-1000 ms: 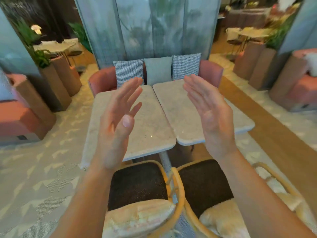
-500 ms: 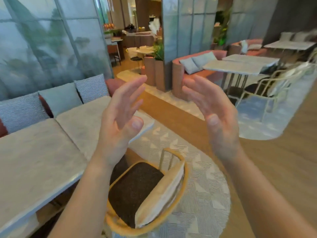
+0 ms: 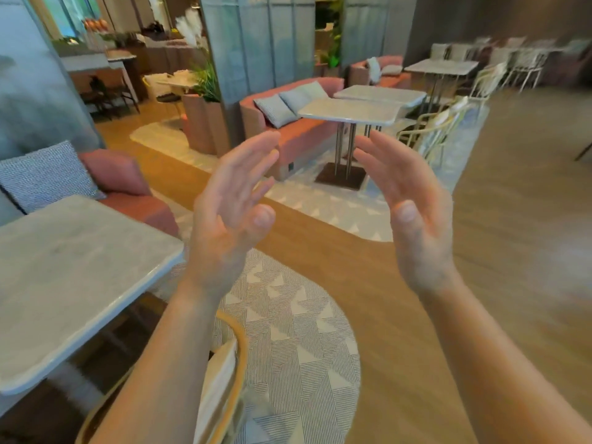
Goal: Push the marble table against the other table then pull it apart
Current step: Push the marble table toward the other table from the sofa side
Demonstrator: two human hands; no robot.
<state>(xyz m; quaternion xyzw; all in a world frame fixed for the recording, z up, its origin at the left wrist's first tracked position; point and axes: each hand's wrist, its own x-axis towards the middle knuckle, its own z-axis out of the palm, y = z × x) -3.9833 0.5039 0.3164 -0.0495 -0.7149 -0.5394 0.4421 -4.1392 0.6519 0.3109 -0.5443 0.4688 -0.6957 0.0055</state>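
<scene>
Hovering, left hand (image 3: pixel 224 219), right hand (image 3: pixel 413 216), each grip released, marble table (image 3: pixel 64 267) untouched, planter (image 3: pixel 200 126) holding plant (image 3: pixel 207 81)

Wood floor (image 3: pixel 512 219), patterned rug (image 3: pixel 288 331), pink sofa (image 3: pixel 307 133) — grey cushions (image 3: pixel 282 107), frosted glass panels (image 3: pixel 272 43), potted plant (image 3: pixel 208 81)

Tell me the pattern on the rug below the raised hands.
Cream and grey finely striped triangles on the rounded floor rug, clearest in the head view.
</scene>
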